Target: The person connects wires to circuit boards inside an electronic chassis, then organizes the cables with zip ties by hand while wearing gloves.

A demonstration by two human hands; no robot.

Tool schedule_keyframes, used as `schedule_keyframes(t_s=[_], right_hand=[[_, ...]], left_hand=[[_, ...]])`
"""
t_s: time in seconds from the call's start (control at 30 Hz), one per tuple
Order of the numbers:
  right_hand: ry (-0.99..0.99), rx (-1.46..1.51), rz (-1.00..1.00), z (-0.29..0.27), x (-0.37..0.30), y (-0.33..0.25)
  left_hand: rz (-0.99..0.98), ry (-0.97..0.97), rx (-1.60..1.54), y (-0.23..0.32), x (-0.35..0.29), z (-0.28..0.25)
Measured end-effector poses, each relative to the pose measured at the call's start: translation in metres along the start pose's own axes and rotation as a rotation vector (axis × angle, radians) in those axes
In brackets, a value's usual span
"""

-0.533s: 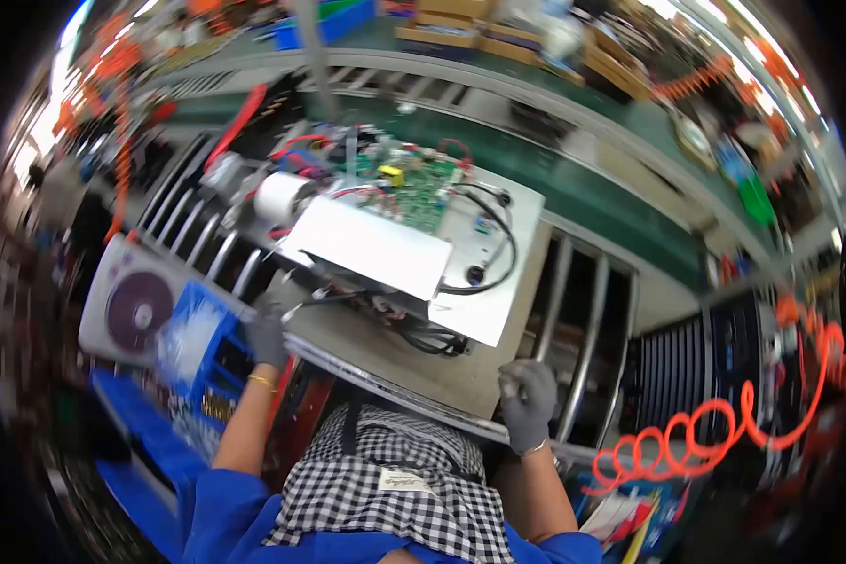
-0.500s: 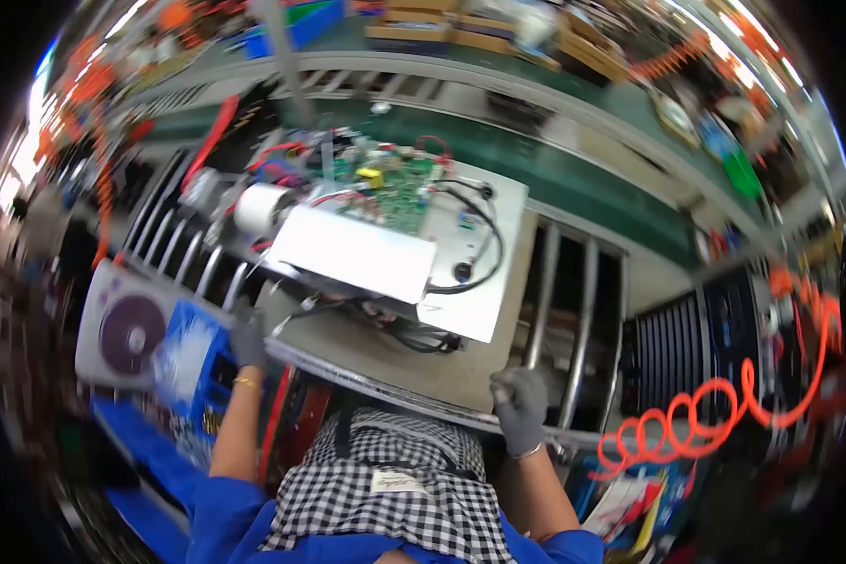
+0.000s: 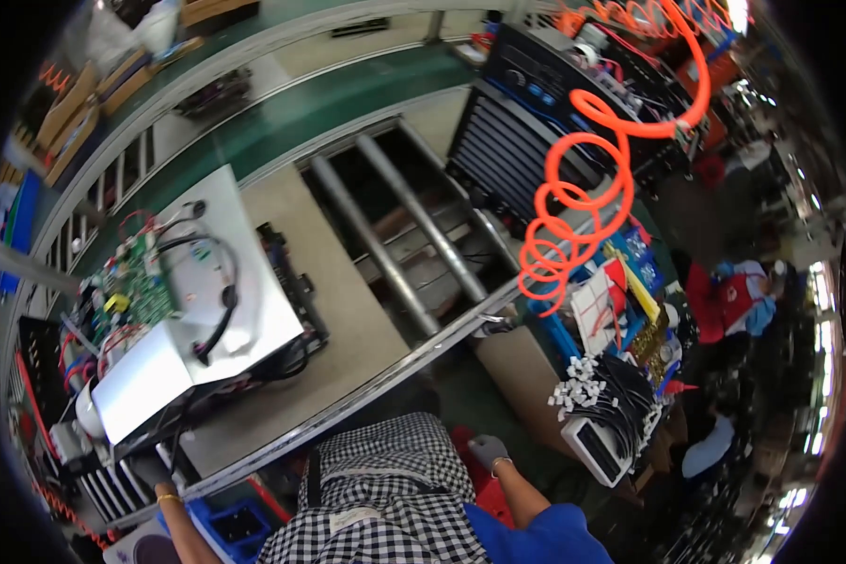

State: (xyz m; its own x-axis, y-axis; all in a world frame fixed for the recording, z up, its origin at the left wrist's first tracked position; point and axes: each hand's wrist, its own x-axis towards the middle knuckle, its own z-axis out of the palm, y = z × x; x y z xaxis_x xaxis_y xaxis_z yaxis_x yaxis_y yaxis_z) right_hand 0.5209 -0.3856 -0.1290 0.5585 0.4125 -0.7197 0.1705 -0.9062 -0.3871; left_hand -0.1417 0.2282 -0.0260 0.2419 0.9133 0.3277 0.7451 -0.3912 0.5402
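My left hand point(image 3: 148, 470), in a grey glove, is at the near edge of the roller conveyor, beside the opened electronic unit. Its fingers are too dim to make out. Bent white sheet metal, a green circuit board point(image 3: 145, 279) and black cables make up the unit point(image 3: 263, 315), which sits on a beige board point(image 3: 333, 301). My right hand point(image 3: 488, 451), also grey-gloved, is off the conveyor, right of my checkered apron point(image 3: 385, 470). Its fingers look curled in, with nothing visible in them. Something red point(image 3: 491, 493) lies just below it.
Bare metal rollers point(image 3: 423, 221) run right of the board. A coiled orange air hose point(image 3: 583, 188) hangs in front of a black ribbed unit point(image 3: 526, 141). Bins of parts, white connectors point(image 3: 578, 385) and black cables point(image 3: 620, 390) stand at the right. People are farther off.
The view has swung right, so the unit appears farther left and the parts bins come into sight. My right hand has left the conveyor's near edge; my left hand remains near that edge.
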Motion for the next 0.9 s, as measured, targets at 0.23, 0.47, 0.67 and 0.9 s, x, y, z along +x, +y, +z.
schedule_keyframes(t_s=[0.23,0.47,0.67,0.9], right_hand=[[-0.144,0.117,0.159,-0.013,0.036,0.077],[-0.001,0.527,0.176,-0.016,0.032,0.073],[0.06,0.725,0.236,0.001,-0.009,0.054],[0.323,0.635,0.147,0.105,-0.11,0.03]], left_hand=[[0.133,-0.281,0.111,0.103,0.006,0.081],[0.282,-0.528,0.3,0.188,0.006,0.112],[0.413,-0.711,0.47,0.246,-0.026,0.122],[0.717,-0.975,-0.062,0.341,-0.055,0.184]])
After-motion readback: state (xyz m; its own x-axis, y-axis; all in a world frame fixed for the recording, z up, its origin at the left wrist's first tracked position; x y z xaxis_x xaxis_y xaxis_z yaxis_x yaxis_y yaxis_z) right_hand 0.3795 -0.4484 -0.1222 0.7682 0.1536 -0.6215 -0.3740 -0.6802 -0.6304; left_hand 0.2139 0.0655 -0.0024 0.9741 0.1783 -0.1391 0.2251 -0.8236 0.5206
